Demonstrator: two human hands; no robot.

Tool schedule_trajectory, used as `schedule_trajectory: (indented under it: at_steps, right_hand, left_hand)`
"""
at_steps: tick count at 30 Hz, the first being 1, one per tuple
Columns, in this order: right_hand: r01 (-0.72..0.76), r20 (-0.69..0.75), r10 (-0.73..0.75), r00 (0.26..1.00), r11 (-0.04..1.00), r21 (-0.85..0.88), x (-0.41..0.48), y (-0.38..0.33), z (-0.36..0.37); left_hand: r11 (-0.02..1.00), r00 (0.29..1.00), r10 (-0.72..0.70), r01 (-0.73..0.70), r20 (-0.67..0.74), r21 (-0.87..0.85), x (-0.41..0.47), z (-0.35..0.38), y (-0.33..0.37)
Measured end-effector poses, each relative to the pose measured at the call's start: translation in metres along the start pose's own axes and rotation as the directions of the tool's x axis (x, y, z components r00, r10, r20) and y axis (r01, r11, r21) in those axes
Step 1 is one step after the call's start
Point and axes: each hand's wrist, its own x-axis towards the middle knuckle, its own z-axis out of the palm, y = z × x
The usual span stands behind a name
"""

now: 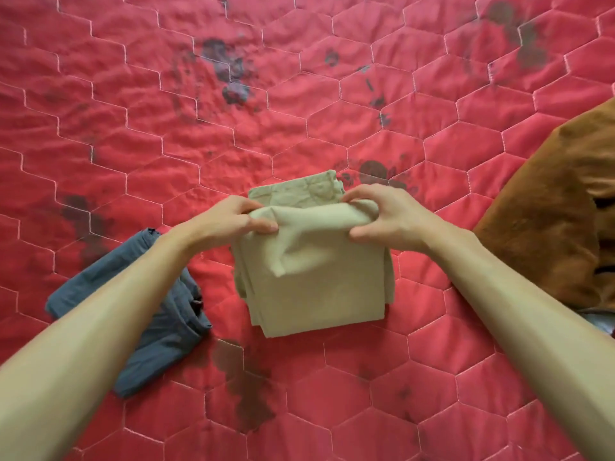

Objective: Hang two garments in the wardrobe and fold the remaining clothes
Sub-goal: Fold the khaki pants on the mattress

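A beige garment (312, 281) lies folded into a thick rectangle on the red quilted bed cover (166, 134), its far layer showing a seam and waistband. My left hand (229, 217) pinches the left end of the top fold. My right hand (386, 216) grips the right end of that same fold. The fold is raised a little off the layer beneath. A blue-grey garment (156, 314) lies folded to the left, partly under my left forearm.
A brown plush cloth (549, 221) is bunched at the right edge of the bed. Dark stains mark the red cover in several places. A pale item (602, 322) peeks out below the brown cloth.
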Motion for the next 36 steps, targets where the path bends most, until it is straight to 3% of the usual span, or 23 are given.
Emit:
schedule_trajectory:
  at_steps: [2,4,6,9,12,16,20,22,24,26,28,30,32,36]
  right_hand:
    - [0.041,-0.109,-0.045,0.993,0.999,-0.036,0.020,0.005,0.009]
    - [0.065,-0.314,-0.112,0.943,0.986,-0.157,0.032,0.009,0.026]
    - [0.081,-0.462,-0.190,0.866,0.966,-0.245,0.033,0.012,0.047]
    - [0.096,-0.385,-0.231,0.894,0.936,-0.338,0.031,0.019,0.070]
    - [0.039,-0.297,-0.172,0.939,0.914,-0.405,0.046,0.029,0.067]
    - [0.077,-0.191,-0.145,0.971,0.943,-0.325,0.067,0.025,0.037]
    - [0.084,-0.218,-0.176,0.960,0.924,-0.374,0.085,0.023,0.034]
    - [0.010,-0.360,-0.212,0.909,0.871,-0.491,0.096,0.015,0.049]
    - [-0.014,-0.500,-0.347,0.793,0.811,-0.585,0.100,-0.002,0.066]
    - [0.052,-0.474,-0.481,0.738,0.740,-0.670,0.093,-0.015,0.086]
    - [0.134,-0.310,-0.538,0.784,0.634,-0.762,0.079,-0.014,0.104]
    - [0.171,-0.184,-0.482,0.857,0.602,-0.780,0.074,0.002,0.106]
    - [0.159,-0.156,-0.403,0.902,0.644,-0.748,0.082,0.020,0.097]
    - [0.061,-0.232,-0.277,0.932,0.754,-0.654,0.104,0.036,0.082]
  left_hand:
    - [0.992,0.961,0.044,-0.009,-0.274,0.129,0.018,-0.002,-0.012]
    - [0.983,0.823,0.072,0.037,-0.564,0.180,0.032,0.003,-0.019]
    - [0.978,0.733,0.145,-0.006,-0.665,0.208,0.040,0.017,-0.022]
    - [0.853,0.833,0.350,-0.095,-0.428,0.513,0.046,0.045,-0.023]
    - [0.711,0.869,0.386,-0.067,-0.309,0.700,0.058,0.053,-0.026]
    - [0.746,0.772,0.507,-0.171,-0.382,0.644,0.061,0.036,-0.019]
    - [0.787,0.802,0.426,-0.100,-0.418,0.609,0.074,0.028,-0.016]
    - [0.742,0.787,0.381,0.053,-0.485,0.669,0.088,0.037,-0.020]
    - [0.771,0.725,0.334,0.158,-0.603,0.617,0.100,0.052,-0.023]
    - [0.800,0.662,0.348,0.159,-0.664,0.578,0.108,0.066,-0.030]
    - [0.805,0.605,0.393,0.139,-0.693,0.577,0.113,0.070,-0.038]
    - [0.816,0.599,0.411,0.094,-0.687,0.570,0.114,0.068,-0.044]
    - [0.824,0.634,0.408,0.055,-0.657,0.564,0.114,0.065,-0.046]
    - [0.839,0.716,0.321,0.088,-0.620,0.536,0.121,0.058,-0.045]
